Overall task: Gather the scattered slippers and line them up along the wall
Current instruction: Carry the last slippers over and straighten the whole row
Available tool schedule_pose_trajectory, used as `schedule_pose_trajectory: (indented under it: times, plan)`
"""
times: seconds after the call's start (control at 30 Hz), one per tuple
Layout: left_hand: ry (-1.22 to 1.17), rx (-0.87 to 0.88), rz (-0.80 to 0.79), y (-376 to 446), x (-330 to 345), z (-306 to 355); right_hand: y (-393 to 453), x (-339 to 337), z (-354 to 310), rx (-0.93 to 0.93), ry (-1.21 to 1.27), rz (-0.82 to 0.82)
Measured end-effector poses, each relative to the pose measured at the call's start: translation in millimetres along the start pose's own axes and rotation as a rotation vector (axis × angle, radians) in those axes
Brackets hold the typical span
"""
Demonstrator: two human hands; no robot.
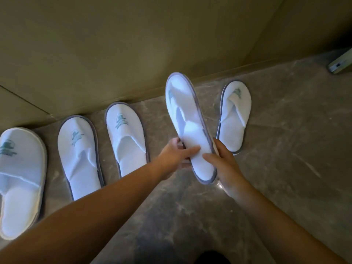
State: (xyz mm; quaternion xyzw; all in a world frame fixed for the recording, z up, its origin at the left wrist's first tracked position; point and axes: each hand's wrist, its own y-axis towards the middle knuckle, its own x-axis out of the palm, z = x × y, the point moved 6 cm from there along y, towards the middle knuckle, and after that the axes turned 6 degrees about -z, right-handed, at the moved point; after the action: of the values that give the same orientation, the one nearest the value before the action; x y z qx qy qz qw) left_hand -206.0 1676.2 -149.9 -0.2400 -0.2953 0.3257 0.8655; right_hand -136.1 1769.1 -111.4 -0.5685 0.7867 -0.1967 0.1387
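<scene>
Several white slippers with grey trim lie toes-to-wall on the marble floor: one at far left [19, 180], a second [79, 155], a third [125, 138], and one at the right [235, 115]. Between the third and the right one, a fifth slipper [187, 119] is held above the floor, tilted on its side. My left hand [175, 152] grips its heel end from the left, thumb across the insole. Gripping the same heel from the right is my right hand [224, 166].
The beige wall [133, 54] runs diagonally behind the row, with a skirting board at its foot. A metal fitting [341, 63] sits on the floor at the far right. Open marble floor [276, 178] spreads to the right and front.
</scene>
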Motion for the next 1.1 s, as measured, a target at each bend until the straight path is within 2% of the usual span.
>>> schedule_pose_trajectory:
  times: [0.13,0.2,0.27,0.37,0.5,0.63,0.83,0.93,1.1]
  plan:
    - [0.123,0.026,0.191,-3.6,-26.6,-0.1,11.6,-10.3,5.6,0.026,-0.13,0.155]
    - [0.379,0.035,0.264,-9.0,-36.8,0.0,20.7,-16.7,15.7,0.08,-0.101,0.218]
    - [0.76,0.047,0.324,-19.0,-48.8,-0.8,30.8,-18.0,29.1,0.141,-0.106,0.249]
    - [1.265,-0.026,0.324,-36.5,-71.8,-13.2,44.0,-12.0,51.5,0.215,-0.097,0.283]
    - [1.53,-0.116,0.241,-52.6,-97.4,-43.0,55.4,0.3,73.7,0.278,-0.188,0.272]
    - [1.672,-0.16,0.217,-55.1,-110.1,-65.0,61.3,3.8,77.0,0.27,-0.519,0.233]
    - [1.73,-0.133,0.175,-56.5,-112.2,-80.6,55.1,34.0,77.0,0.194,-0.954,0.086]
    - [1.747,-0.118,0.174,-56.6,-115.2,-80.8,52.2,41.0,80.7,0.219,-1.051,0.103]
    - [1.724,-0.12,0.16,-56.5,-117.1,-82.1,52.5,47.5,80.8,0.206,-1.052,0.159]
